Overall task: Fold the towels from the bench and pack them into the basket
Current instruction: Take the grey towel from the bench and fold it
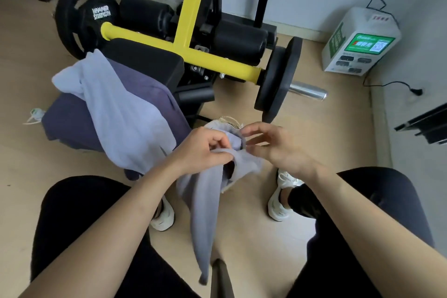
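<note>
Soft, matt cloth throughout: a pale towel (205,201) hangs limp, its nap fine and dull, while a darker towel (147,84) of similar fleecy fabric drapes the desk (145,58), padded in black matt vinyl. The frame (183,22) behind is metal under glossy yellow paint. The weight plate (278,75) looks matt and rubbery, its bar end (307,91) bare polished steel. The floor (326,140) is smooth, pale wood-look board; the box (362,24) is white plastic.

Both bare forearms reach forward, with the hands close together. The left hand (205,150) curls its fingers and pinches a fold of the lavender towel (205,203). The right hand (278,150) is spread, fingers loosely bent, gripping nothing.
</note>
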